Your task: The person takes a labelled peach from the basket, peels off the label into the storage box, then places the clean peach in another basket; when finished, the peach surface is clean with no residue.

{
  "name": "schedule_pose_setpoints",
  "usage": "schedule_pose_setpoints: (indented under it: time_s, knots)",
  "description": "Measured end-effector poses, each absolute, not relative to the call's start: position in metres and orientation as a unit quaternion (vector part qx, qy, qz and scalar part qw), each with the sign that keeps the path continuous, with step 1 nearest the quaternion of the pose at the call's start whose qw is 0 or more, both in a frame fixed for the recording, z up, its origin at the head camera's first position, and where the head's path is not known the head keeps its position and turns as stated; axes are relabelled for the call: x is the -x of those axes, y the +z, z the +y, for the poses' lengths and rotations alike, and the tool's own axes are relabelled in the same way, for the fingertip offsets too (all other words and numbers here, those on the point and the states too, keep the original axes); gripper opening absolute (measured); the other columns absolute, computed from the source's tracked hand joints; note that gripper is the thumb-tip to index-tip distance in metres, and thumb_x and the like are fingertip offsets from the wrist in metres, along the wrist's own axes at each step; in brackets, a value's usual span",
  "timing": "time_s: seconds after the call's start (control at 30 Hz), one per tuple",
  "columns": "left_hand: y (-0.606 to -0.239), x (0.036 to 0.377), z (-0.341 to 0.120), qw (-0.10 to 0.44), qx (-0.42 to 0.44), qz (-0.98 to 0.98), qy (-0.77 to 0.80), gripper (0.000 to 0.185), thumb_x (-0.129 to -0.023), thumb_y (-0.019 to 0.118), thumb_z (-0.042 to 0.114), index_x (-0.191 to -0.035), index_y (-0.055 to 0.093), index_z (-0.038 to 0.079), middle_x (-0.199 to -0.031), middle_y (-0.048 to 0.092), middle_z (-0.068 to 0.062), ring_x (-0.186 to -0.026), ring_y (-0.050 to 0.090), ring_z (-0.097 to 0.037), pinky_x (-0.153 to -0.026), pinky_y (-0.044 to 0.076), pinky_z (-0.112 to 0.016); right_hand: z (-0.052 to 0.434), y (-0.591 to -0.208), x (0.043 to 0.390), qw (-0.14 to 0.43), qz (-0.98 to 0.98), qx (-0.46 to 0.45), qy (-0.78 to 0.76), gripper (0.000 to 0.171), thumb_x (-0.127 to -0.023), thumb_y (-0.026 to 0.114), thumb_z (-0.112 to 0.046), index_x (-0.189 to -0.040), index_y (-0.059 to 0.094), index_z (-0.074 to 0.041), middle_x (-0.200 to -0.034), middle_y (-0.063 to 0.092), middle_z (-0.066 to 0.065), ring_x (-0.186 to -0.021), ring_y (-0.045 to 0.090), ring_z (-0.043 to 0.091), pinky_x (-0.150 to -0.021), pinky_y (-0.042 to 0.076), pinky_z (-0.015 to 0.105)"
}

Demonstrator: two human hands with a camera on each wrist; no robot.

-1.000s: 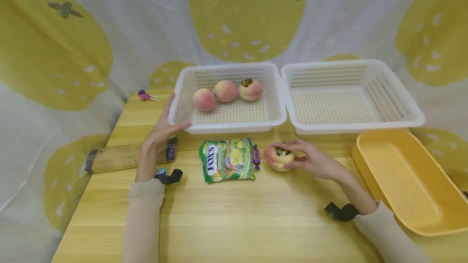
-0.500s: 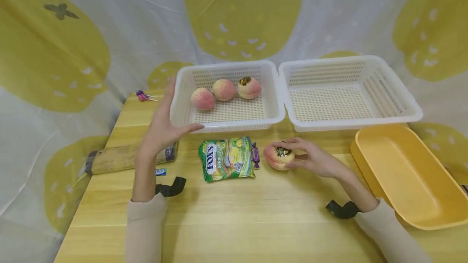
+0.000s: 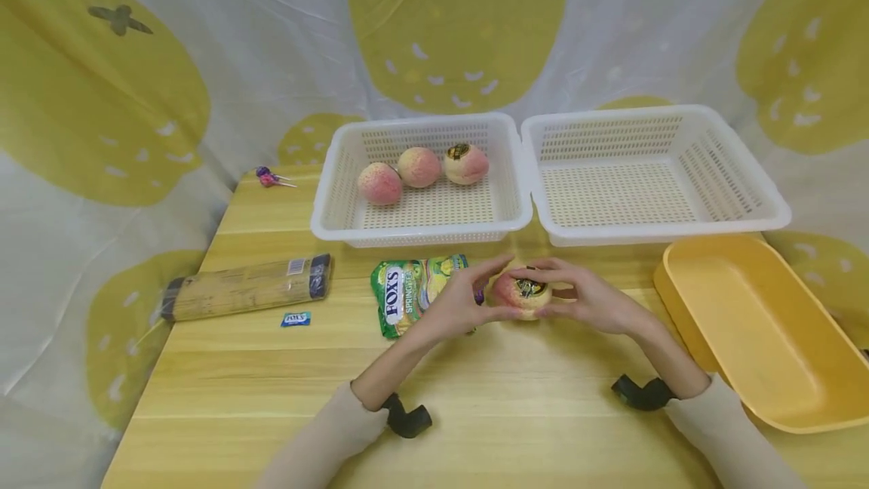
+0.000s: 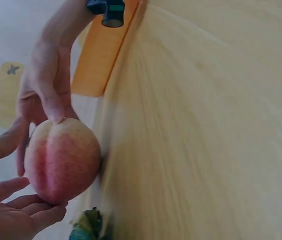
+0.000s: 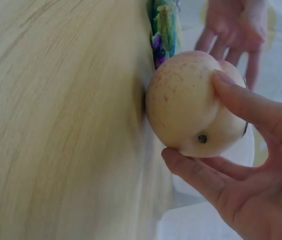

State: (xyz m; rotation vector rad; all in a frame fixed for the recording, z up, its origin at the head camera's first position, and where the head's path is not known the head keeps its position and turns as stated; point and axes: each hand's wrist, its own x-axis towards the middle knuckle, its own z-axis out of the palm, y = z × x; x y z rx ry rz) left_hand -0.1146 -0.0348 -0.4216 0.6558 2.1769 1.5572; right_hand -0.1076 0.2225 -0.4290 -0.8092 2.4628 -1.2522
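On the table in the head view sits a pink and pale yellow peach with a dark sticker. My right hand holds it from the right, thumb and fingers spread round it, as the right wrist view also shows on the peach. From the left comes my left hand, its fingers fairly straight and reaching about the peach's other side. Those fingertips seem to touch or nearly touch it in the left wrist view. Under the left hand lies a green Fox's candy bag, partly covered, with a purple-wrapped candy.
A white basket with three peaches stands behind the hands, a second white basket beside it. An orange tub is at the right. Leftward lie a wrapped bamboo roll, a small blue candy and lollipops.
My left hand has let go of the white basket's left side and moved right and nearer, over the candy bag to the peach. The right hand stays on the peach.
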Motion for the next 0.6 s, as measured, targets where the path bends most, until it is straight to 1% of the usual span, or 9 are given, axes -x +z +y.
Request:
schedule_pose_setpoints:
  time_s: [0.07,0.13,0.23,0.33,0.4,0.47,0.57,0.6]
  knots:
    - [-0.431,0.118,-0.028,0.219,-0.213,0.754,0.582,0.076,-0.087,0.083,0.007,-0.155,0.047,0.007,-0.154,0.055,-0.011,-0.141,0.054,-0.027,-0.117,0.046,-0.042,0.223,-0.431,0.108,0.129,0.848,0.279,-0.432,0.064,-0.089,0.081,-0.013,-0.148,0.059,-0.025,-0.153,0.053,0.014,-0.139,0.051,0.039,-0.105,0.051,0.058]
    - [-0.437,0.12,-0.022,0.229,-0.197,0.742,0.598,0.071,-0.088,0.081,0.003,-0.152,0.051,0.008,-0.15,0.06,-0.011,-0.135,0.06,-0.026,-0.111,0.051,-0.036,0.225,-0.432,0.107,0.126,0.847,0.28,-0.434,0.064,-0.089,0.081,-0.014,-0.148,0.059,-0.024,-0.154,0.053,0.014,-0.14,0.05,0.039,-0.106,0.05,0.058]
    - [-0.44,0.122,-0.018,0.217,-0.181,0.736,0.615,0.065,-0.086,0.08,-0.003,-0.146,0.059,0.008,-0.145,0.064,-0.011,-0.13,0.064,-0.025,-0.103,0.055,-0.031,0.227,-0.432,0.107,0.124,0.848,0.286,-0.429,0.063,-0.09,0.08,-0.016,-0.149,0.058,-0.022,-0.154,0.052,0.014,-0.14,0.051,0.039,-0.106,0.051,0.059]
    - [-0.44,0.122,-0.017,0.207,-0.173,0.732,0.626,0.064,-0.083,0.082,-0.005,-0.143,0.063,0.008,-0.143,0.066,-0.011,-0.129,0.064,-0.023,-0.103,0.056,-0.03,0.23,-0.428,0.107,0.133,0.843,0.289,-0.434,0.061,-0.094,0.077,-0.021,-0.151,0.055,-0.022,-0.156,0.052,0.01,-0.141,0.05,0.037,-0.108,0.049,0.059]
    - [-0.439,0.121,-0.017,0.205,-0.172,0.731,0.628,0.065,-0.081,0.083,-0.006,-0.141,0.064,0.007,-0.143,0.066,-0.01,-0.131,0.062,-0.022,-0.105,0.054,-0.031,0.232,-0.425,0.107,0.137,0.838,0.272,-0.452,0.057,-0.097,0.074,-0.021,-0.151,0.056,-0.021,-0.154,0.054,0.007,-0.14,0.051,0.034,-0.107,0.05,0.057]
    - [-0.438,0.12,-0.016,0.209,-0.17,0.728,0.63,0.066,-0.079,0.084,-0.006,-0.141,0.064,0.007,-0.143,0.066,-0.009,-0.133,0.061,-0.021,-0.107,0.053,-0.032,0.233,-0.421,0.107,0.135,0.834,0.243,-0.477,0.052,-0.098,0.072,-0.02,-0.148,0.058,-0.018,-0.149,0.058,0.006,-0.136,0.055,0.03,-0.105,0.053,0.05]
    - [-0.437,0.12,-0.016,0.219,-0.157,0.725,0.634,0.068,-0.077,0.086,-0.007,-0.139,0.066,0.009,-0.144,0.066,-0.006,-0.133,0.061,-0.02,-0.108,0.052,-0.031,0.232,-0.42,0.108,0.121,0.836,0.188,-0.5,0.039,-0.098,0.072,-0.02,-0.137,0.067,-0.015,-0.138,0.066,0.006,-0.123,0.062,0.023,-0.094,0.059,0.035]
    - [-0.437,0.119,-0.016,0.221,-0.153,0.723,0.636,0.067,-0.076,0.086,-0.007,-0.139,0.067,0.01,-0.143,0.066,-0.006,-0.132,0.061,-0.02,-0.108,0.052,-0.032,0.231,-0.42,0.108,0.119,0.837,0.174,-0.505,0.036,-0.098,0.072,-0.02,-0.133,0.069,-0.014,-0.135,0.067,0.007,-0.118,0.063,0.021,-0.091,0.06,0.031]
